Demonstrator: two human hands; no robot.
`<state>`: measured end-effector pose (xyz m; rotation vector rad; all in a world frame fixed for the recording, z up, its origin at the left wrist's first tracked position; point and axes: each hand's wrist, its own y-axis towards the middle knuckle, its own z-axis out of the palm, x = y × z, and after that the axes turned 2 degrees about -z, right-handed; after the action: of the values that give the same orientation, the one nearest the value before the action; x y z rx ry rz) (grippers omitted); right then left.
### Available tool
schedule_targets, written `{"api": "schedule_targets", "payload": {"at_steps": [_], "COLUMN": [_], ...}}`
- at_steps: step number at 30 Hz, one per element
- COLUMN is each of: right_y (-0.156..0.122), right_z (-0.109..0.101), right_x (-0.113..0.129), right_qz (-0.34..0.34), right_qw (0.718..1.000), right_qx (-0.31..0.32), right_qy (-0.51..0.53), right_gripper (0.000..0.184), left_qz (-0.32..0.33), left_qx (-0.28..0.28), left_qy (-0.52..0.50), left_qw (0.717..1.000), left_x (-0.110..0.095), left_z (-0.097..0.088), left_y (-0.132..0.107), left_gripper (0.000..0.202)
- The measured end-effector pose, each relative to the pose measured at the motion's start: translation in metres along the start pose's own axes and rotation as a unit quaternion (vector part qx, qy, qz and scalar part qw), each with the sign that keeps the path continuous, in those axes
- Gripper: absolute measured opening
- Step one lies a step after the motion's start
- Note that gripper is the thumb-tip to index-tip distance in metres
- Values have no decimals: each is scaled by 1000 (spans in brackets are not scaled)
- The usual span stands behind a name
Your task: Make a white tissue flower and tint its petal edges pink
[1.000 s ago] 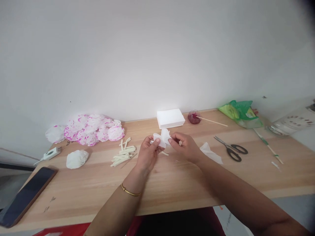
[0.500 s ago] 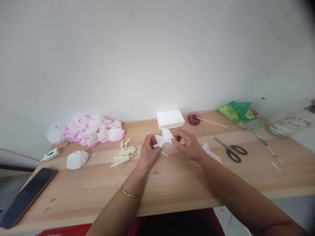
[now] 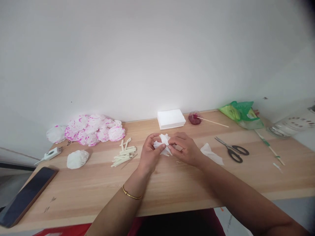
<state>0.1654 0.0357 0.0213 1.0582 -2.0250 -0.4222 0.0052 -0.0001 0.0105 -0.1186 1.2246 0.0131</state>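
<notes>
Between my two hands is a crumpled white tissue paper (image 3: 164, 140) with layered, ragged edges, held above the middle of the table. My left hand (image 3: 150, 151) is closed on its left side, thumb on the front. From the right, my right hand (image 3: 184, 147) pinches the paper near its centre with thumb and fingers. Beyond the hands sits a stack of white tissues (image 3: 171, 119). A loose scrap of white tissue (image 3: 211, 154) lies beside my right forearm. Left of my left hand is a pile of cream-coloured strips (image 3: 124, 154).
Pink-edged paper flowers (image 3: 92, 129) and a white tissue ball (image 3: 77, 159) lie at left, near a phone (image 3: 28, 196). At right are scissors (image 3: 232, 150), a dish of dark red liquid (image 3: 194, 118) with a stick, a green plastic bag (image 3: 242, 113) and a glass jar (image 3: 290, 126).
My hands have drawn closer together around the tissue. My right hand's fingers have moved inward onto its middle, and the paper looks more gathered and spread in layers.
</notes>
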Motion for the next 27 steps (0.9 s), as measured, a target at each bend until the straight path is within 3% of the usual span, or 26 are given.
{"api": "schedule_targets", "payload": {"at_steps": [5,9,14,17,20,23,27], "right_y": [1,1,3,4,5,4,4], "right_z": [-2,-5,-7,-7,-8,-9,-9], "right_x": [1,2,7,8,8,7,9], "right_qz": [3,19,77,97,110,116,68], "right_qw": [1000,1000,996,994,992,991,995], "right_qx": [-3,-23,-50,-53,-50,-41,-21], "right_qy": [-6,-1,20,21,30,47,70], "right_gripper": [11,6,4,6,8,9,9], "left_qz": [88,175,280,332,362,364,357], "left_qx": [-41,-62,-51,-28,-17,-13,-11], "left_qy": [60,143,313,366,384,387,386], "left_qw": [993,972,906,869,849,847,851], "left_x": [2,3,2,1,-1,-2,-2], "left_z": [-4,-6,-8,-7,-6,-5,-5], "left_y": [2,-1,-7,-8,-8,-8,-8], "left_gripper": [46,37,30,25,19,15,12]}}
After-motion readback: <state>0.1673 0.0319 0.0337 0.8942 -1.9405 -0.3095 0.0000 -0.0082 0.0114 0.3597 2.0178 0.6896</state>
